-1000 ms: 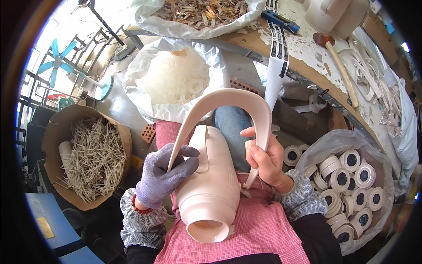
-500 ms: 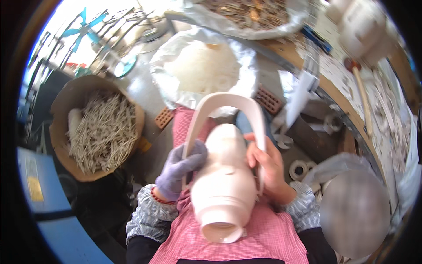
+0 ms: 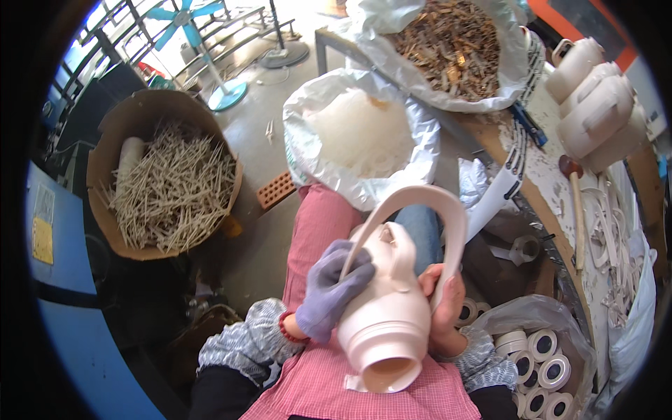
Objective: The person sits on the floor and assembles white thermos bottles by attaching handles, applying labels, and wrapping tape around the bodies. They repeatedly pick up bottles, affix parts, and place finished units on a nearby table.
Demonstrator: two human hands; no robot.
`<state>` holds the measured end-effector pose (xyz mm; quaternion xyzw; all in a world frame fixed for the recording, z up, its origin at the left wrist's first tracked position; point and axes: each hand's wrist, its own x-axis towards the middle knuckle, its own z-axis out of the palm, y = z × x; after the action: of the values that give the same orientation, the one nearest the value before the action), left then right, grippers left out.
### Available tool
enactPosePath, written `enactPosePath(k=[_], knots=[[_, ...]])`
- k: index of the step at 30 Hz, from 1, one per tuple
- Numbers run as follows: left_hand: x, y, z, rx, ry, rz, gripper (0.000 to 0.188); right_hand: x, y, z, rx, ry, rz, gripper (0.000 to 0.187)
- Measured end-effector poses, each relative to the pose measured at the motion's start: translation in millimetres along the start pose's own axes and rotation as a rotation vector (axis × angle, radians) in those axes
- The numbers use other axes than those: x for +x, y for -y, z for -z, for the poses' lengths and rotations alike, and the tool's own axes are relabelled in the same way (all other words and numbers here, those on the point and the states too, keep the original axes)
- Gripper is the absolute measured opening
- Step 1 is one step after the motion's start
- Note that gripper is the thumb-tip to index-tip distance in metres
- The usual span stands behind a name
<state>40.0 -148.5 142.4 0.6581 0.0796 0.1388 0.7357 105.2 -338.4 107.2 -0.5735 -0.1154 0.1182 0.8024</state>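
A pale pink plastic jug body point(image 3: 392, 308) rests on my lap, its round open mouth toward me and a moulded side grip facing up. A wide pink hoop handle point(image 3: 432, 194) arches over its far end. My left hand point(image 3: 332, 288), in a grey-purple glove, is closed round the handle's left end, pressing against the jug's side. On the other side my bare right hand point(image 3: 448, 304) holds the handle's right end, fingers behind it against the jug. The handle's end joints are hidden by my hands.
Left stands a cardboard drum point(image 3: 105, 210) of thin plastic sprues. Ahead is a white sack point(image 3: 301, 140) of pale granules, with a sack point(image 3: 378, 21) of brown scraps beyond. A bench point(image 3: 553, 189) at right bears a mallet point(image 3: 575, 203) and jug bodies point(image 3: 595, 105); below, a bag point(image 3: 539, 311) holds white rings.
The jug has turned and tilted, so its side grip now shows on top. Both hands stay on it with the handle. My view has shifted, showing the bag of rings at right.
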Motion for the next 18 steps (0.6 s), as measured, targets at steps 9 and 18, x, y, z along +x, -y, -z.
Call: enactPosePath(k=[9, 18], knots=[[50.0, -39.5, 67.4, -0.226, 0.061, -0.259, 0.023, 136.1, 14.4, -46.4, -0.562, 0.412, 0.658, 0.037], [95.8, -86.2, 64.2, 0.59, 0.283, -0.668, 0.026, 237.9, 83.4, 36.2, 0.025, 0.171, 0.159, 0.021]])
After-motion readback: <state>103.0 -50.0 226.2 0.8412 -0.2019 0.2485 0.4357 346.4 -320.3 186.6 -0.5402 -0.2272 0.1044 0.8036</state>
